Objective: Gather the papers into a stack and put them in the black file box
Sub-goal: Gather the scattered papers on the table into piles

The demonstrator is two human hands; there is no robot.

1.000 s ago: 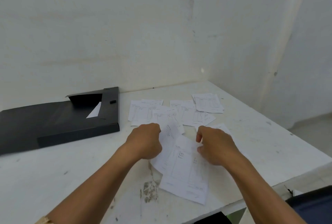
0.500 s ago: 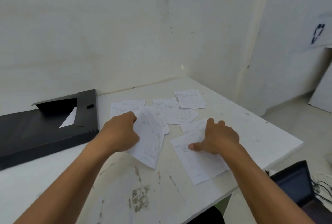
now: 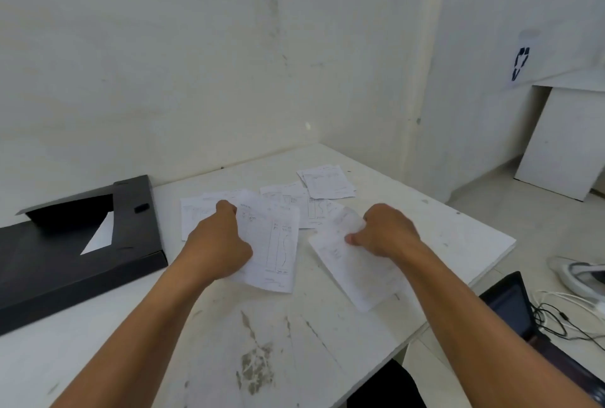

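My left hand (image 3: 217, 242) grips a printed white sheet (image 3: 273, 244) by its left edge, held just over the table. To its right, my right hand (image 3: 386, 232) pinches another sheet (image 3: 357, 271) near its top. Several more loose papers (image 3: 327, 183) lie scattered behind both hands, some overlapping. The black file box (image 3: 75, 250) lies flat at the table's left, its flap raised and a white sheet corner showing at the opening.
The white table (image 3: 294, 342) has worn, scratched paint near me and ends in a corner at the right. Walls stand close behind. On the floor to the right are a dark laptop (image 3: 510, 303), cables, a shoe and a leaning white board (image 3: 563, 145).
Both hands began together on one pile; they have moved apart, each with its own sheet. The right hand went from pressing flat to pinching its sheet. The view swung right.
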